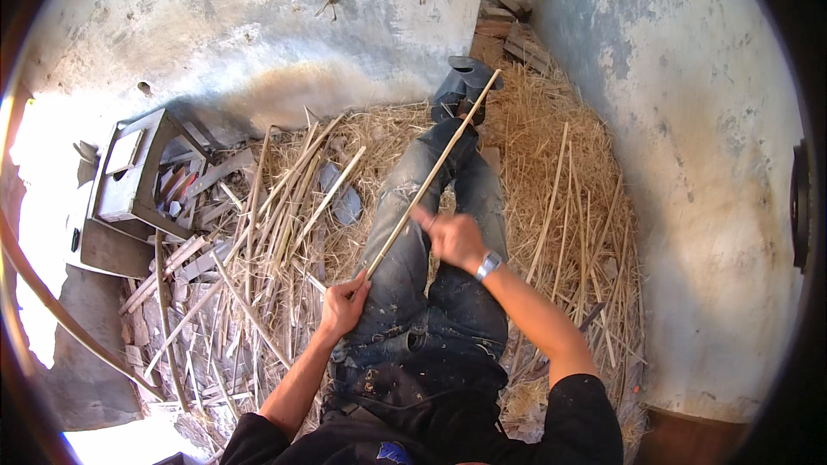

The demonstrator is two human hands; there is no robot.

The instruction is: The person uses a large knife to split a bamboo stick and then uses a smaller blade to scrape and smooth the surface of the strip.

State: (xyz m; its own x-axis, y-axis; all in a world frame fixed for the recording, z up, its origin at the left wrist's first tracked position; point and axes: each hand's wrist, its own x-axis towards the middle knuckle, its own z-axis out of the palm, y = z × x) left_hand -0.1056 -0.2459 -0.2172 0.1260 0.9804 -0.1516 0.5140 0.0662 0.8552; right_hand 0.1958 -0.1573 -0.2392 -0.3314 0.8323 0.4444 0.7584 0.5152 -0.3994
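Observation:
A long, thin pale wooden stick (441, 164) slants across my outstretched legs, from my lap up toward my dark boots (465, 82). Its near end is in my left hand (346, 306), the fingers pinched round it beside my thigh. Over the middle of the stick is my right hand (457, 241), wearing a silver wristwatch (488, 265) at the wrist. Its fingers look curled and are slightly blurred, with the fingertips close against the stick. Whatever the right hand may hold is hidden. My dusty dark trousers (396, 207) lie beneath both hands.
Loose straw and shavings (538, 112) cover the floor around my legs. Several long split sticks (280, 198) are heaped on the left, and more thin sticks (560, 207) lie on the right. A wooden stool (129, 172) leans at the left; worn plaster walls (689, 120) close in ahead and right.

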